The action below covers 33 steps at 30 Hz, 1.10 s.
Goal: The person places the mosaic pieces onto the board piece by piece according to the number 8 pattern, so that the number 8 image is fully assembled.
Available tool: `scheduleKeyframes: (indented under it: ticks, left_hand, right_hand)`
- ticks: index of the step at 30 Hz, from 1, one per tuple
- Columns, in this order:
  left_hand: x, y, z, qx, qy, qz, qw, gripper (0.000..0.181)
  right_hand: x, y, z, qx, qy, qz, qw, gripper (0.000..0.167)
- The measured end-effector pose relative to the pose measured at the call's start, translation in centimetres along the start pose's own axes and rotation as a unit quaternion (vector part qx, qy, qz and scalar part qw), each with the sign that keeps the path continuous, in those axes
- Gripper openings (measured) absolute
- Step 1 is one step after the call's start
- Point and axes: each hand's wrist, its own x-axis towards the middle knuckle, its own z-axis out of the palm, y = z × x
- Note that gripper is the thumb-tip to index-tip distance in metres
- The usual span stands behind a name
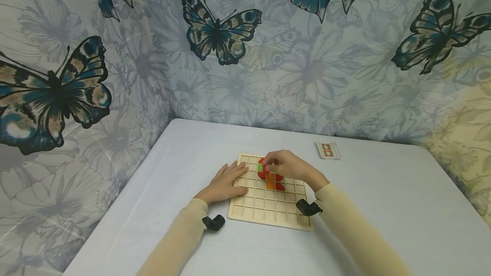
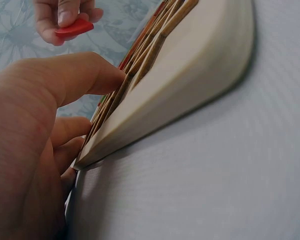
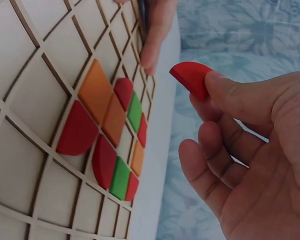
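My right hand [image 1: 287, 164] pinches a red quarter-round tile [image 3: 191, 77] between thumb and forefinger, held above a wooden grid board [image 1: 255, 208]. On the board several tiles fill neighbouring cells: orange squares [image 3: 95, 91], green squares [image 3: 120, 178] and red rounded pieces [image 3: 77, 131], seen best in the right wrist view. In the head view the right hand hides part of them. My left hand [image 1: 225, 182] rests on the board's left edge with fingers spread; in the left wrist view its thumb [image 2: 102, 75] touches the rim.
A small card with a coloured grid pattern [image 1: 328, 150] lies at the back right of the white table [image 1: 368, 208]. Butterfly-patterned fabric [image 1: 238, 84] hangs behind and to the left. A black wrist device [image 1: 308, 208] sits on each sleeve.
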Motion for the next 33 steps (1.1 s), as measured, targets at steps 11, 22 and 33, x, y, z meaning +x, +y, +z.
scheduleKeyframes:
  ticks: [11,22,33]
  left_hand:
    - [-0.2,0.3,-0.1,-0.013,0.0,-0.001,0.9999,0.075]
    - [-0.2,0.2,-0.1,-0.012,0.0,0.0,0.9999,0.075]
    - [-0.1,0.1,-0.1,-0.008,-0.003,-0.001,1.0,0.076]
  right_hand:
    - [0.2,0.4,1.1,-0.007,0.001,-0.015,0.9999,0.019]
    - [0.4,0.7,1.8,0.003,-0.013,0.018,0.9997,0.009]
    - [0.5,1.1,2.3,-0.009,-0.026,0.035,0.999,0.011]
